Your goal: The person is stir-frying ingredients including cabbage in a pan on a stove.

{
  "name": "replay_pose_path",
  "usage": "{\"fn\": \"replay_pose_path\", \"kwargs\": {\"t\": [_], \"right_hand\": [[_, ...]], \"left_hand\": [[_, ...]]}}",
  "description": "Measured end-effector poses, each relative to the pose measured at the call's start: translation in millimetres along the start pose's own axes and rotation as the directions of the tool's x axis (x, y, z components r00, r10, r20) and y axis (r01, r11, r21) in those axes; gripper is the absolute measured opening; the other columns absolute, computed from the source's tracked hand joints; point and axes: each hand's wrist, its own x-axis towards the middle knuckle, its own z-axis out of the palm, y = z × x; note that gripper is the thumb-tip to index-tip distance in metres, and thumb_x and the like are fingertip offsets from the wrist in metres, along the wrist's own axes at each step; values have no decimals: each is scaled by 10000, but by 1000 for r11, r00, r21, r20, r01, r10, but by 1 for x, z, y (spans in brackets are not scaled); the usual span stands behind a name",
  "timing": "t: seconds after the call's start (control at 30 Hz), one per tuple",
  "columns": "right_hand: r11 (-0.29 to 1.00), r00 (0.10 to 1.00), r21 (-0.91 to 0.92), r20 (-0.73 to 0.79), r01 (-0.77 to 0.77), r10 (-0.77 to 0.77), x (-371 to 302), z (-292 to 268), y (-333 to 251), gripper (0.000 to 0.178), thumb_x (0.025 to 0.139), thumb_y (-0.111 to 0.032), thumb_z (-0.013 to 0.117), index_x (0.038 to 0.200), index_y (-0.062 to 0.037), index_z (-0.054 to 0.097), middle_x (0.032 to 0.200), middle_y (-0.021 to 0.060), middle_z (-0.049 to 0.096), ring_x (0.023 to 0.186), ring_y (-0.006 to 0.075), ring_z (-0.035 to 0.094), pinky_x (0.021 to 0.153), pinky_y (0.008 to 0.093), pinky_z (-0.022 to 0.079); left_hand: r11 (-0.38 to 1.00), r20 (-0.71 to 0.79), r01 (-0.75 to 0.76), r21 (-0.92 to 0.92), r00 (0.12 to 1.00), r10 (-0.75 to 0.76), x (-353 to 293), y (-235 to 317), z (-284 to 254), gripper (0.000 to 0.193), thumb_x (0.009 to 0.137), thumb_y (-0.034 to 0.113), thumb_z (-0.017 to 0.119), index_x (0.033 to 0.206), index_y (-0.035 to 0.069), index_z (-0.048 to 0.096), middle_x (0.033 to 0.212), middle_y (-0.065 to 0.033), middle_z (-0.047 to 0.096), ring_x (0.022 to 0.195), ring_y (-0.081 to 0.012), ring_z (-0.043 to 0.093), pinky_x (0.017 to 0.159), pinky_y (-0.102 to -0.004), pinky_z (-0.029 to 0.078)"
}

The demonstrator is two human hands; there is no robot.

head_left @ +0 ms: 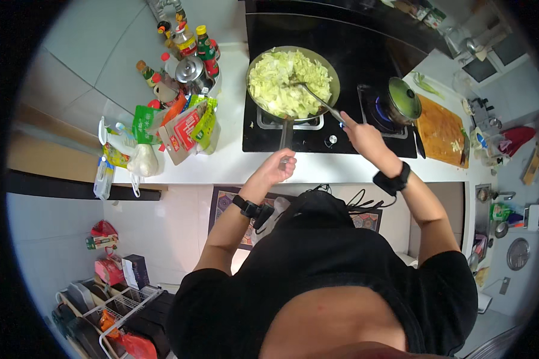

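Note:
A wide frying pan (pixel 336 76) sits on the left burner, heaped with chopped pale-green cabbage (pixel 275 84). My left hand (pixel 276 166) is closed around the pan's handle (pixel 286 136), which points toward me. In my right hand (pixel 365 140) is the handle of a spatula (pixel 318 99). It slants up to the left, and its far end is buried in the cabbage, so the blade is mostly hidden. Both hands are over the front edge of the black gas stove (pixel 347 66).
On the right burner, over a blue flame, stands a glass-lidded pot (pixel 405 99). Beside it lie a knife (pixel 419 142) and a wooden cutting board (pixel 440 128) with pale scraps. Sauce bottles (pixel 206 51), a metal pot (pixel 191 72) and food packages (pixel 182 134) crowd the counter at left.

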Motion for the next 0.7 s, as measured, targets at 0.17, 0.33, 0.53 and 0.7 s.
{"fn": "replay_pose_path", "kwargs": {"t": [0.17,0.33,0.53,0.7], "right_hand": [[997,1000,71,9,-10,9,-17,-68,18,351,832,-209,502,1180,-162,507,637,168,583,597,333,580,565,422,465],[998,994,-30,88,-57,59,-7,-40,14,372,831,-212,500,1199,-159,477,682,179,596,631,352,583,571,435,471],[991,995,-112,-56,78,-84,18,-36,23,375,816,-198,527,1186,-151,492,588,138,574,529,315,569,481,396,464],[770,867,-446,27,457,-498,32,-111,27,458,760,-118,530,1205,-220,495,579,59,474,459,219,505,427,322,426]], "left_hand": [[1000,48,8,-6,999,-8,2,0,-5,161,736,89,575,735,53,418,627,-18,458,496,-76,415,410,-161,379],[997,-18,65,30,998,-65,6,2,-7,144,773,140,542,684,96,439,594,9,440,485,-80,397,408,-178,366],[998,47,54,19,997,-55,7,3,-12,143,753,112,577,747,57,445,629,-22,474,514,-84,451,424,-160,407],[999,57,18,47,998,-21,3,2,-9,142,747,107,571,740,50,441,630,-17,464,512,-86,445,419,-164,402]]}}
